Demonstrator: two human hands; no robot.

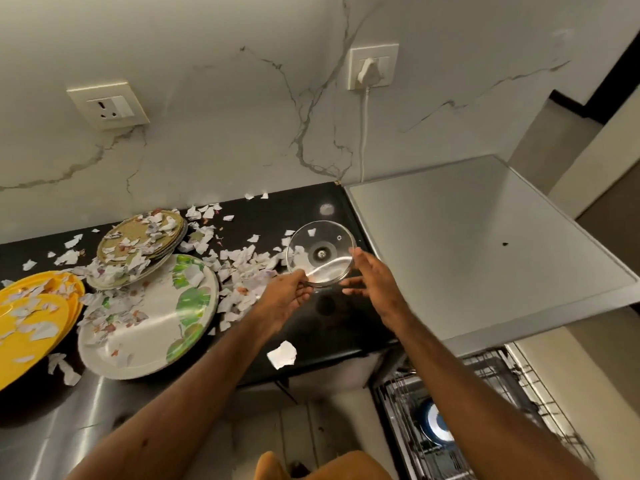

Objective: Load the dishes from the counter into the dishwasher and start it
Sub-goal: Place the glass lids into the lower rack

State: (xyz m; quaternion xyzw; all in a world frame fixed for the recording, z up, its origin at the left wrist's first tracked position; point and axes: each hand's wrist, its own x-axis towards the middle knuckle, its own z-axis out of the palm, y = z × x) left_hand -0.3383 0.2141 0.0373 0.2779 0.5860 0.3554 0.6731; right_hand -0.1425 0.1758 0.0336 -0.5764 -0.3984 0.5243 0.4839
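Note:
A clear glass lid (322,252) with a metal rim is tilted up above the black counter (329,317). My left hand (285,299) grips its near-left rim. My right hand (372,278) touches its right edge with fairly straight fingers. On the counter to the left lie a white plate with green leaves (149,317), a stack of olive plates (138,244) and yellow plates (31,317). At the lower right the dishwasher's wire rack (485,403) is pulled out, with a blue and white dish (436,424) in it.
Torn paper scraps (242,265) litter the counter and plates; one larger scrap (282,355) lies near the front edge. The dishwasher's grey top (467,251) sits to the right. A plugged-in socket (372,67) and a free socket (109,105) are on the marble wall.

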